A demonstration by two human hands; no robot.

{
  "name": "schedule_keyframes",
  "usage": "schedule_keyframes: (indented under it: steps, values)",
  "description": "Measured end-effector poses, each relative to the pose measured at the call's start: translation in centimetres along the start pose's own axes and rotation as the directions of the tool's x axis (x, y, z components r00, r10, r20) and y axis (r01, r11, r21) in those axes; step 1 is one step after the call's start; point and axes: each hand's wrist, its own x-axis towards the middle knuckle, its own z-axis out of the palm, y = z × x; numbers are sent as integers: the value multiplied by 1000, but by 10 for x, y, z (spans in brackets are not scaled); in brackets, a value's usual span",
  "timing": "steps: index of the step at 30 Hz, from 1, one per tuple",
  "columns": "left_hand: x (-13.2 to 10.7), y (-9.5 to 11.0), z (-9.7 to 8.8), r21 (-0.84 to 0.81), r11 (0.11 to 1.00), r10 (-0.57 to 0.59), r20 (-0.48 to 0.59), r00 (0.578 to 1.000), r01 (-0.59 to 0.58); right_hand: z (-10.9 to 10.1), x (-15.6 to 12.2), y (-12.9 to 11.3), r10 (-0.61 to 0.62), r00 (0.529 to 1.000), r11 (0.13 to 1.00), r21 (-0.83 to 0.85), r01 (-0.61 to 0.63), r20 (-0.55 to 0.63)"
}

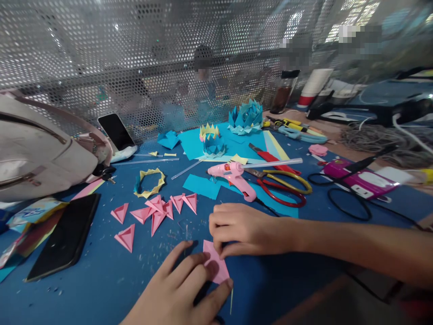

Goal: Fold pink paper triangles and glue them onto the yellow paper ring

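Observation:
A small pink paper piece (pixel 219 270) lies on the blue tabletop between my hands. My left hand (pixel 184 289) has its fingers spread, with fingertips and thumb resting on the paper and beside it. From the right, my right hand (pixel 245 228) reaches in with curled fingers, its thumb and fingertips closed at the paper's upper edge. Several folded pink paper triangles (pixel 125 238) are scattered to the left. Just beyond my right hand lies a pink glue gun (pixel 233 174) with a clear glue stick (pixel 272 163) in its back.
Behind are a yellow-and-blue paper ring (pixel 163 179), a blue paper flower (pixel 246 118), red-and-yellow-handled scissors (pixel 282 184) and blue paper sheets (pixel 189 140). Phones (pixel 64 237) and a pale bag (pixel 43 153) occupy the left. A magenta power strip (pixel 358 178) with cables lies right. Perforated metal stands behind.

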Motion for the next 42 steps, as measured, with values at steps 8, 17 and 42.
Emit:
schedule_keyframes:
  steps: [8, 17, 42]
  values:
    - [11, -10, -6, -274, 955, -105, 47, 993, 114, -3, -5, 5, -208, 978, 978, -12, 208, 5]
    - [5, -19, -1, -468, 849, -183, 177, 967, 246, 3, -7, 1, -357, 932, 934, -12, 357, -69]
    - [8, -22, 0, -520, 788, -228, 250, 941, 329, 1, -9, -6, -348, 937, 935, -90, 343, -45]
